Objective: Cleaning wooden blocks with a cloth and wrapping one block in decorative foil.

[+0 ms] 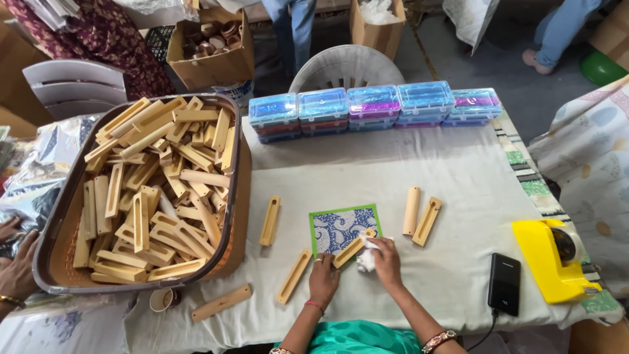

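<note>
My left hand (323, 278) presses down on the near end of a pale slotted wooden piece (354, 248) that lies slanted across a green-edged blue patterned mat (341, 226). My right hand (385, 261) grips a crumpled white cloth (366, 258) against that same piece. Loose slotted pieces lie around the mat: one to the left (270, 221), one near my left hand (294, 276), and two to the right (419, 215).
A brown tray (237, 190) heaped with several wooden pieces fills the left. Clear plastic boxes (373, 106) line the table's far edge. A yellow tape dispenser (550, 259) and black power bank (504, 283) sit right. Another person's hands (14, 262) show at far left.
</note>
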